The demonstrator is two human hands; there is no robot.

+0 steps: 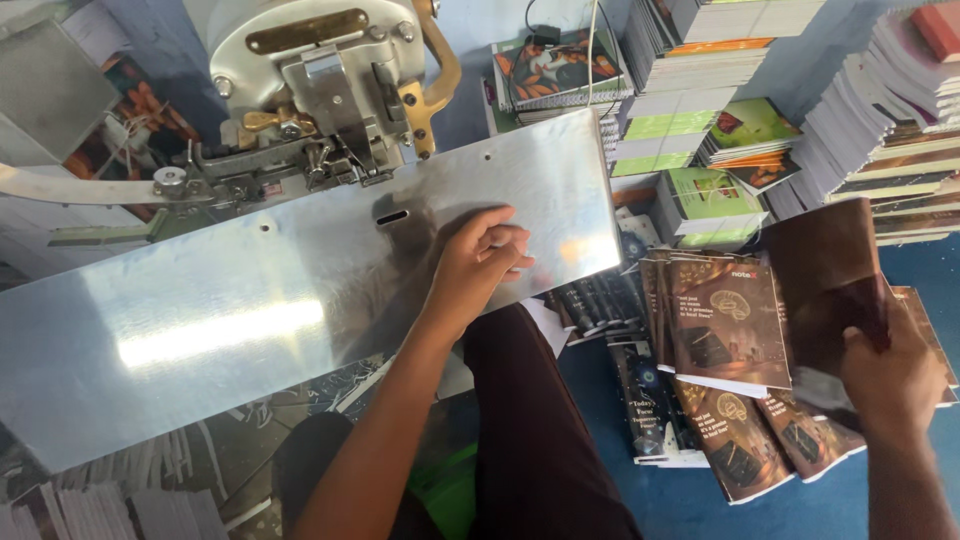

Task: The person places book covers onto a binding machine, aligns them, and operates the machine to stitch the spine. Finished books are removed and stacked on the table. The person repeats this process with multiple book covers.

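My left hand rests on the shiny steel table plate of a stitching machine, fingers curled, with nothing in it. The machine's head stands at the back of the plate, behind a small slot. My right hand is out to the right and grips a brown-covered booklet that is lifted and tilted above a fanned pile of like brown booklets on the blue floor.
Tall stacks of notebooks with white page edges and green and orange covers line the back right. Dark booklets lie by my knee. Loose white sheets lie under the plate at bottom left.
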